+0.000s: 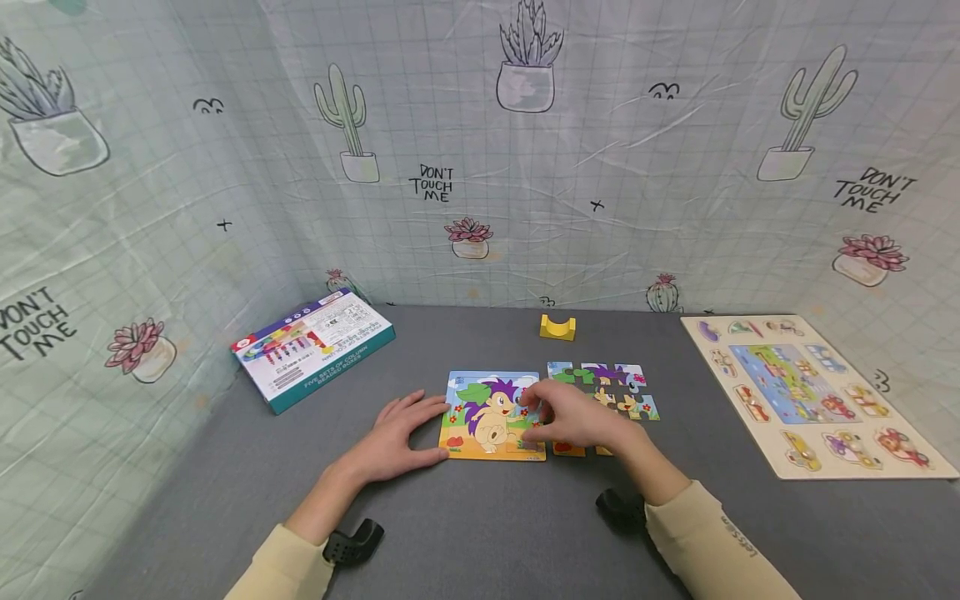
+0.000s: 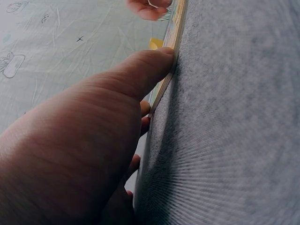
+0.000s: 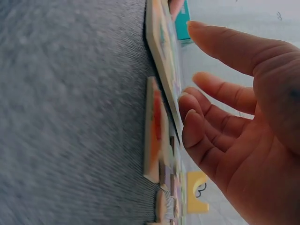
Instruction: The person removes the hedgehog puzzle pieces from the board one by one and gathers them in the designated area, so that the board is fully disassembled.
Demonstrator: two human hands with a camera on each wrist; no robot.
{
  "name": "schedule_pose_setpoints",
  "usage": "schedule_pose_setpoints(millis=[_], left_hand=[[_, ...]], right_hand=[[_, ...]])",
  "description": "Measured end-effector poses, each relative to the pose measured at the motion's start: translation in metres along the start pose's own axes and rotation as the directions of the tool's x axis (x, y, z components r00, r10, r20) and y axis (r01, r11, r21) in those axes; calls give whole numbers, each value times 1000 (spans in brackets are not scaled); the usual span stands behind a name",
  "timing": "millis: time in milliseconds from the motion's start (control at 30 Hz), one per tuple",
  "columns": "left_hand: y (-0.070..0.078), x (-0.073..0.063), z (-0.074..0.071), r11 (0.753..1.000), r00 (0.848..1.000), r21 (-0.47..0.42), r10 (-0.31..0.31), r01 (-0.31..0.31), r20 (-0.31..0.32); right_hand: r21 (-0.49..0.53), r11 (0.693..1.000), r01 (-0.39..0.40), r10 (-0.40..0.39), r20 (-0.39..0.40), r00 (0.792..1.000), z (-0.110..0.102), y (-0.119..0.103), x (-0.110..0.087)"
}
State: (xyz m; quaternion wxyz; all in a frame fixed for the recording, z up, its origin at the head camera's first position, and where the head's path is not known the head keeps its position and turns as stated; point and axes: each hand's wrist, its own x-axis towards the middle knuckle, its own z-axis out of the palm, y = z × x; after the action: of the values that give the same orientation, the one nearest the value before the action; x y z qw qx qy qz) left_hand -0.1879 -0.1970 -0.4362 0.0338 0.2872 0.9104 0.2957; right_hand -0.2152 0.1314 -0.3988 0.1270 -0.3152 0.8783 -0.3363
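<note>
A square puzzle board [image 1: 459,446] with a purple-spined hedgehog picture lies flat on the grey table. My left hand [image 1: 397,437] rests at its left side, with the thumb on the edge near the front corner and the fingers loosely extended. In the left wrist view that thumb [image 2: 145,70] touches the board's rim. Over the board's right part hovers my right hand [image 1: 573,414]. Its thumb and fingers stand apart with nothing between them in the right wrist view. Loose puzzle pieces [image 1: 637,407] lie just right of the board, some partly hidden under the right hand.
A teal and white box [image 1: 322,346] lies at the back left. Behind the pieces stands a yellow arch block [image 1: 557,327]. On the right lies a large wooden picture board [image 1: 813,400]. A printed cloth [image 1: 495,150] hangs behind the table.
</note>
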Motion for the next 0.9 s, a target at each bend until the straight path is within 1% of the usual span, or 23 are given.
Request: schedule_pose_setpoints(millis=[200,567,900], left_hand=[[0,0,0,1000,1000,1,-3,3,1],[2,0,0,1000,1000,6,-7,7,3],[2,0,-1,1000,1000,-1,1,-1,-7]], right_hand=[[-50,999,-18,19,18,1000,5,-2,0],[-107,987,-123,125,17,992,9,-10,2],[-109,986,-123,126,19,992,11,-12,3]])
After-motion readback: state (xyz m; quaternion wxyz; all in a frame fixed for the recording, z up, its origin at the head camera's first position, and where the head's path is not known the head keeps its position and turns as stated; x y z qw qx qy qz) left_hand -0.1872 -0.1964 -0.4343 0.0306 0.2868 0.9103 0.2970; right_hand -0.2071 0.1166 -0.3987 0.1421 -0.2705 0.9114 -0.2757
